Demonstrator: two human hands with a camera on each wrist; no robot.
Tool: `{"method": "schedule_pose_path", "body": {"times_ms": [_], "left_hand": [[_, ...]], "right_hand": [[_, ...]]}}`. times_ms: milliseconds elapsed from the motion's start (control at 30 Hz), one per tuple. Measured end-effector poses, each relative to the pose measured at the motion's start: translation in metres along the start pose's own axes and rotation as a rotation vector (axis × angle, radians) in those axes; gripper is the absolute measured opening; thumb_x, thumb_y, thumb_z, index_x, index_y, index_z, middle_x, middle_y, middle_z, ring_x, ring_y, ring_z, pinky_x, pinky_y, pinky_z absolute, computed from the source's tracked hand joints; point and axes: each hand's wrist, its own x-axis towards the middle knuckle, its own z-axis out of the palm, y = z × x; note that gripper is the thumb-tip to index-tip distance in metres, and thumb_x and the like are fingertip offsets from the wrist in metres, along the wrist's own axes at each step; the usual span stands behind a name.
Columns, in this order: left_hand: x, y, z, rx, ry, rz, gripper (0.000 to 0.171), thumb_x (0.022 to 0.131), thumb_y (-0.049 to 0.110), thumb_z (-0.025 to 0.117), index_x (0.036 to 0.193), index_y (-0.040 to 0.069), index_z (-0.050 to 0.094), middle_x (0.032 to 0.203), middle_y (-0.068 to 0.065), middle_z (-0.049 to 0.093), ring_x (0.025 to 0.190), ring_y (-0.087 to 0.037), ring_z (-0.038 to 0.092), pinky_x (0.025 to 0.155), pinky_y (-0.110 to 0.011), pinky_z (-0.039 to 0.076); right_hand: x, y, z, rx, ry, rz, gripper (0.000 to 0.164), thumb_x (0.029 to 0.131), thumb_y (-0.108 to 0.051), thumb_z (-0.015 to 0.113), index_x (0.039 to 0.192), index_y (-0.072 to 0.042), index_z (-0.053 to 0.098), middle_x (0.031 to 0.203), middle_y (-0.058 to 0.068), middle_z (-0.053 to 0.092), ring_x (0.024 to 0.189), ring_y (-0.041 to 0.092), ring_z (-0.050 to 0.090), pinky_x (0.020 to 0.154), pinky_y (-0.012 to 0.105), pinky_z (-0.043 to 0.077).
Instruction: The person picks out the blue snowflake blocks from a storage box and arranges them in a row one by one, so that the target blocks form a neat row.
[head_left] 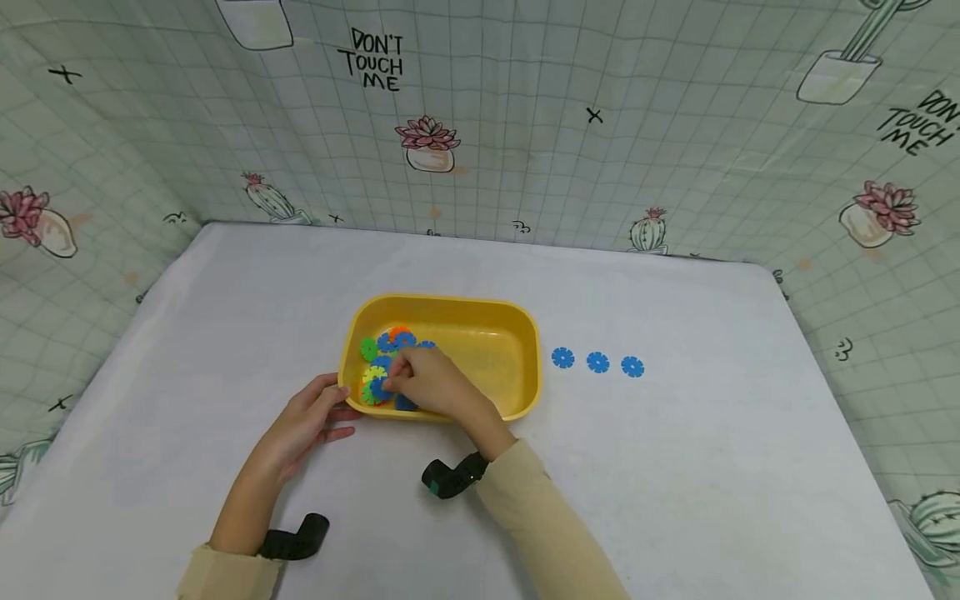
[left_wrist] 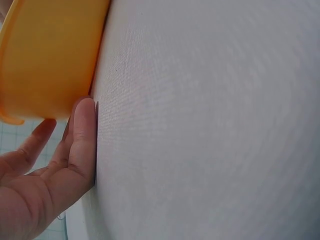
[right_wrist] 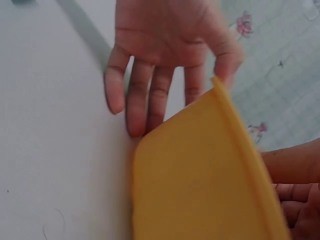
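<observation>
A yellow plastic tray stands on the table with green, blue, yellow and orange notched plastic discs at its left end. My left hand holds the tray's near left corner, thumb over the rim and fingers against the outer wall. In the right wrist view, that left hand has its fingers spread nearly straight along the wall. My right hand reaches inside the tray, thumb and forefinger pinching at a blue notched disc. Behind the tray wall, its curled fingers are partly hidden.
Three blue notched discs, the nearest one just past the tray, lie in a row to its right. The white tabletop stretches around them. A printed grid cloth hangs along the back and sides.
</observation>
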Motion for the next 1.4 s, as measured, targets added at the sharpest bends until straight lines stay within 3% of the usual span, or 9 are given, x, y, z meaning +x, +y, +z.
{"method": "schedule_pose_path", "body": {"times_ms": [400, 700, 1000, 1400], "left_hand": [[0.001, 0.002, 0.002, 0.009, 0.012, -0.016, 0.049, 0.098, 0.030, 0.037, 0.138, 0.002, 0.031, 0.125, -0.024, 0.051, 0.096, -0.015, 0.061, 0.082, -0.026, 0.055], [0.001, 0.001, 0.002, 0.018, 0.017, -0.014, 0.051, 0.098, 0.032, 0.038, 0.139, 0.001, 0.031, 0.127, -0.024, 0.051, 0.098, -0.016, 0.060, 0.082, -0.028, 0.055], [0.000, 0.001, -0.001, 0.018, 0.012, -0.011, 0.053, 0.098, 0.033, 0.037, 0.140, 0.001, 0.029, 0.128, -0.024, 0.049, 0.099, -0.016, 0.060, 0.082, -0.027, 0.055], [0.001, -0.002, -0.001, 0.017, 0.006, -0.011, 0.055, 0.098, 0.035, 0.037, 0.141, 0.002, 0.028, 0.127, -0.023, 0.050, 0.099, -0.014, 0.060, 0.082, -0.026, 0.055]], "right_hand": [[-0.038, -0.003, -0.019, 0.151, 0.153, -0.058, 0.014, 0.089, -0.023, 0.062, 0.090, -0.010, 0.058, 0.071, -0.001, 0.051, 0.063, 0.012, 0.045, 0.054, 0.018, 0.037], [-0.062, -0.001, -0.034, 0.206, 0.239, -0.068, 0.014, 0.087, -0.019, 0.064, 0.090, -0.008, 0.058, 0.073, 0.002, 0.052, 0.065, 0.014, 0.047, 0.056, 0.017, 0.037], [-0.085, 0.007, -0.052, 0.273, 0.312, -0.034, 0.013, 0.089, -0.018, 0.062, 0.092, -0.007, 0.057, 0.073, 0.006, 0.055, 0.063, 0.016, 0.047, 0.052, 0.018, 0.040], [-0.111, 0.035, -0.074, 0.326, 0.451, 0.042, 0.018, 0.088, -0.019, 0.063, 0.095, -0.004, 0.056, 0.079, 0.008, 0.054, 0.069, 0.021, 0.052, 0.059, 0.020, 0.047]]}}
